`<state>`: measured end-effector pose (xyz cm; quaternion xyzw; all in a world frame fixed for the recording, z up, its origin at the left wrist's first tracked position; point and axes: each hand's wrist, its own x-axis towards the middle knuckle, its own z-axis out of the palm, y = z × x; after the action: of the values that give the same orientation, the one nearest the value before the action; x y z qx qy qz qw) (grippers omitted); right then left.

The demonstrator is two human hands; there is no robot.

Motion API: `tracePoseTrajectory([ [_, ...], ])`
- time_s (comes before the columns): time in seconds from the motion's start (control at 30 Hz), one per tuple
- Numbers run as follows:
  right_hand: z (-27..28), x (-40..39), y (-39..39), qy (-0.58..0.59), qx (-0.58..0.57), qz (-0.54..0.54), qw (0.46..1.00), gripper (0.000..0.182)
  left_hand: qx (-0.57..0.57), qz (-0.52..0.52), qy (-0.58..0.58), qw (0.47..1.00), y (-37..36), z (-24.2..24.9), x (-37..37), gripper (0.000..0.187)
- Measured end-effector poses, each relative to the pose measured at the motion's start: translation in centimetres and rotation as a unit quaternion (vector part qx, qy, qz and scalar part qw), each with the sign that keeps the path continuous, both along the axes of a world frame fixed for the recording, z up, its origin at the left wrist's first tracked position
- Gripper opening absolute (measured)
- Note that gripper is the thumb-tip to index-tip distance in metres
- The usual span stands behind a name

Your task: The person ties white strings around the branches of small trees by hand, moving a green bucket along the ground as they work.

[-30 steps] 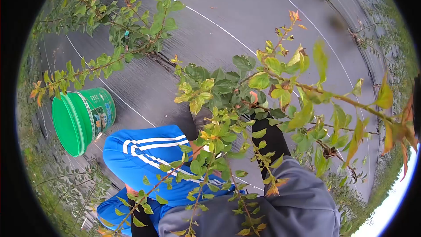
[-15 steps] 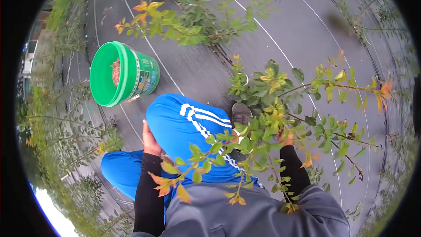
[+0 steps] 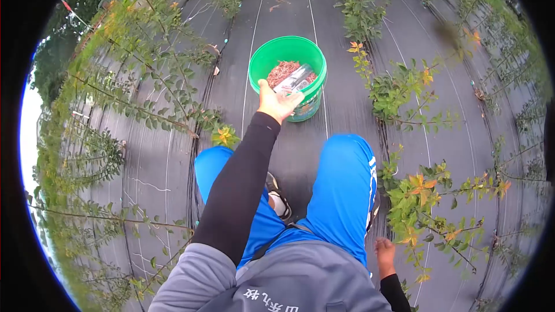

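A green bucket (image 3: 317,58) stands on the ground ahead of my knees. Inside it are many thin reddish-brown strips (image 3: 281,71) and a clear, pale packet (image 3: 295,79) with dark printing. My left hand (image 3: 276,103) is closed on the bucket's near rim, its thumb pointing inward and part of the fingers hidden. Low on the right, beside my right leg, my right hand (image 3: 385,256) has its fingers curled together; whatever they may hold is too small to make out. The nearest plant to it is a leafy shrub (image 3: 422,196) with yellow and orange tips.
Dark ground sheeting (image 3: 277,17) with thin white lines runs forward between rows of plants. Branches (image 3: 139,112) lean in from the left. Another leafy shrub (image 3: 390,95) grows right of the bucket. My bent knees (image 3: 347,162) frame the space in front.
My view has turned toward the bucket, and my left hand has gone from my knee to its rim. My right hand has come out from among the shrub's leaves, down beside my leg.
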<state>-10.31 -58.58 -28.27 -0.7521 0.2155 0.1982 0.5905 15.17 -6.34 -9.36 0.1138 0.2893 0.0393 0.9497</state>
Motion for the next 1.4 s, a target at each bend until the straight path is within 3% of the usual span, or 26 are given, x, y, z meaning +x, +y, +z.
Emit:
tracePoseTrajectory([
  [0.07,2.8,0.3,1.2,0.006,0.021,0.01,1.0,0.013,0.034,-0.003,0.067,0.997,2.4,-0.8,-0.1,0.083],
  [0.17,8.4,0.8,4.4,-0.053,-0.022,0.011,0.998,0.015,0.129,0.015,0.134,0.982,-1.1,1.5,-3.9,0.086],
  [0.23,13.0,0.6,7.2,-0.112,-0.047,-0.02,0.992,0.015,0.137,-0.076,0.104,0.982,-3.4,-1.0,-6.7,0.083],
  [0.27,15.2,1.0,8.7,-0.114,-0.055,-0.015,0.992,0.015,0.118,-0.131,0.091,0.98,-4.9,0.0,-8.3,0.077],
  [0.37,22.9,3.1,14.4,-0.391,-0.075,0.172,0.901,0.013,0.154,-0.205,0.012,0.967,-7.4,3.2,-12.2,0.054],
  [0.4,25.4,4.2,16.8,-0.396,-0.078,0.179,0.897,0.013,0.188,-0.227,-0.026,0.955,-7.6,4.4,-13.3,0.047],
  [0.5,31.0,7.8,23.4,-0.586,0.015,0.192,0.787,0.012,0.231,-0.231,-0.117,0.938,-7.0,7.1,-16.3,0.037],
  [0.53,32.3,9.5,25.6,-0.635,0.022,0.187,0.749,0.012,0.232,-0.228,-0.121,0.938,-6.7,7.2,-17.0,0.037],
  [0.63,33.6,17.0,33.4,-0.681,0.045,0.206,0.702,0.023,0.292,-0.229,-0.112,0.922,-5.7,7.3,-19.1,0.034],
  [0.73,31.0,24.9,39.1,-0.531,-0.151,0.194,0.811,0.035,0.349,-0.232,-0.086,0.904,-5.5,6.1,-19.9,0.035],
  [0.8,31.0,25.2,39.9,-0.483,-0.185,0.19,0.835,0.036,0.362,-0.237,-0.112,0.895,-5.7,7.0,-20.7,0.035],
  [0.87,32.8,23.8,39.3,-0.41,-0.156,0.304,0.846,0.032,0.372,-0.249,-0.14,0.883,-5.4,7.7,-21.1,0.035],
  [0.93,33.4,24.8,37.5,-0.399,-0.229,0.34,0.82,0.025,0.411,-0.243,-0.163,0.863,-5.6,7.5,-21.4,0.036],
  [0.97,33.1,26.6,35.7,-0.481,-0.265,0.331,0.767,0.024,0.413,-0.244,-0.15,0.865,-5.6,7.5,-21.4,0.035],
  [1.0,34.9,26.6,34.0,-0.493,-0.295,0.318,0.754,0.026,0.416,-0.247,-0.141,0.864,-5.5,7.5,-21.3,0.035],
  [1.03,36.6,26.8,32.1,-0.518,-0.298,0.318,0.736,0.027,0.405,-0.243,-0.142,0.87,-5.6,7.8,-21.4,0.035],
  [1.07,38.6,26.7,30.1,-0.469,-0.279,0.306,0.78,0.027,0.397,-0.236,-0.141,0.876,-5.6,8.2,-21.5,0.035],
  [1.1,40.8,25.4,28.2,-0.469,-0.285,0.298,0.781,0.028,0.392,-0.242,-0.144,0.876,-5.5,8.5,-21.4,0.035],
  [1.13,43.1,24.5,26.4,-0.428,-0.219,0.284,0.829,0.029,0.39,-0.242,-0.149,0.876,-5.4,9.0,-21.2,0.035],
  [1.2,44.7,22.9,22.4,-0.433,-0.132,0.228,0.862,0.026,0.389,-0.224,-0.16,0.879,-4.8,10.3,-20.6,0.036],
  [1.33,44.4,20.5,15.7,-0.383,-0.122,0.116,0.908,0.023,0.43,-0.197,-0.182,0.862,-2.7,12.2,-18.8,0.042],
  [1.4,41.8,20.1,11.6,-0.411,-0.054,0.187,0.891,0.03,0.433,-0.193,-0.183,0.861,-1.7,12.4,-17.8,0.04],
])
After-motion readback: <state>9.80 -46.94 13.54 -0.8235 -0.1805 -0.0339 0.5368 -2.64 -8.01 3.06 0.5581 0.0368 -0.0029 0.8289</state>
